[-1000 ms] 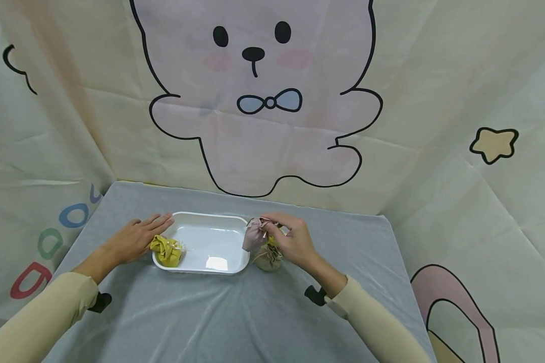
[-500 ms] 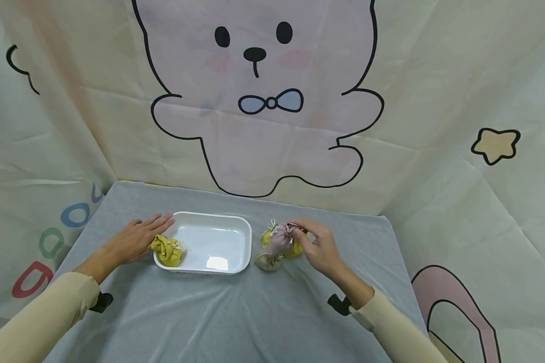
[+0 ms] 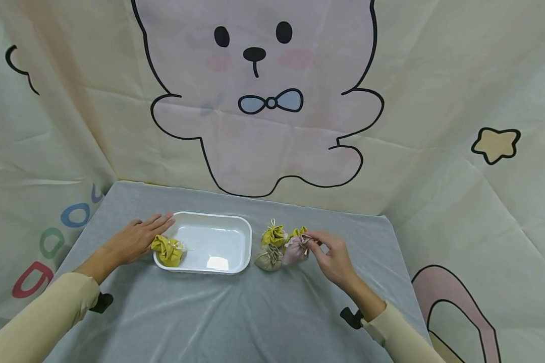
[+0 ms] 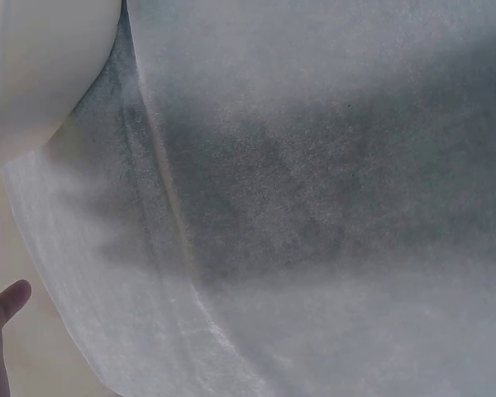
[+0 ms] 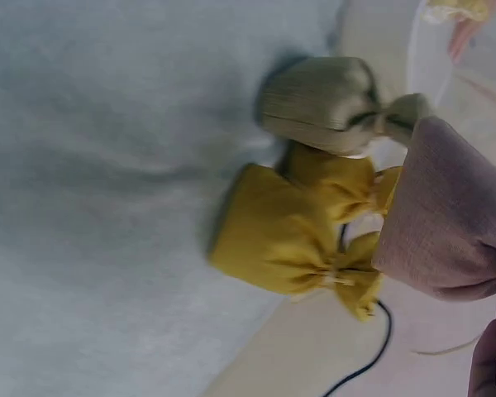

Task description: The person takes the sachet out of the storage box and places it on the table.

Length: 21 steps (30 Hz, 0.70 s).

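Note:
My right hand (image 3: 333, 257) pinches the gathered neck of a dusty-pink drawstring pouch (image 3: 295, 251), right of the white tray (image 3: 218, 242). In the right wrist view that pouch (image 5: 446, 219) hangs close by a grey-green pouch (image 5: 314, 107) and two yellow pouches, one nearer (image 5: 277, 231) and one partly behind it (image 5: 335, 178). At the tray's left side my left hand (image 3: 138, 241) lies with fingers straight, fingertips at the rim. Another yellow pouch (image 3: 168, 250) with a pale cord sits in the tray's left end. Only a sliver of the left hand (image 4: 4, 306) shows in the left wrist view.
A grey cloth (image 3: 200, 312) covers the table, with soft folds toward the front. Behind it and along both sides hang cream curtains (image 3: 418, 91) printed with cartoon figures. Black wrist straps show under both forearms.
My right hand has carried the pink pouch from the tray's right rim rightward and down beside the other pouches, uncovering the grey-green and yellow ones. The left hand stays in place.

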Motion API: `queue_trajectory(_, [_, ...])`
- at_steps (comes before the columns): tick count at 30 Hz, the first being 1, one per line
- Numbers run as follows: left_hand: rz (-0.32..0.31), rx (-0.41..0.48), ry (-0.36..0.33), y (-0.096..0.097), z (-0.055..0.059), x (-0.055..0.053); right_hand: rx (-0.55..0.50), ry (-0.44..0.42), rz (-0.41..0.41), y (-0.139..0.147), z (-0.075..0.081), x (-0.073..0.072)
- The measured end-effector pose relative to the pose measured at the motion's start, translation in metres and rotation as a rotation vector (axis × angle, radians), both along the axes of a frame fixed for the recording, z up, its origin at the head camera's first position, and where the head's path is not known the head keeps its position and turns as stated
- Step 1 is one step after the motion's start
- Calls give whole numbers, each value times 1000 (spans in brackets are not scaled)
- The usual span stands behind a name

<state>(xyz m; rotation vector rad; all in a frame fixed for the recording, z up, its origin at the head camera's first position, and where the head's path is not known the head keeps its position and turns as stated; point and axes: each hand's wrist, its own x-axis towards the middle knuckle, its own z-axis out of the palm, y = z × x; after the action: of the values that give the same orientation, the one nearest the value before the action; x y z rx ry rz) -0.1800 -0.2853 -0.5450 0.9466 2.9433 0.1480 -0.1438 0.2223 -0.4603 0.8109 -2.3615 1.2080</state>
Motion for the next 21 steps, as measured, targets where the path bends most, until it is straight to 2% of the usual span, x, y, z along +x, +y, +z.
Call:
queue_trajectory(5, [3,-11,-1,0,0,0,22,-54,11,10,-23,1])
queue_trajectory(11, [15,-5,-28,1,1,1,37,-92,15,15,-39,3])
queue_trajectory(21, [5,9,-6,0,-1,0,66,-120,-13,12,-42,13])
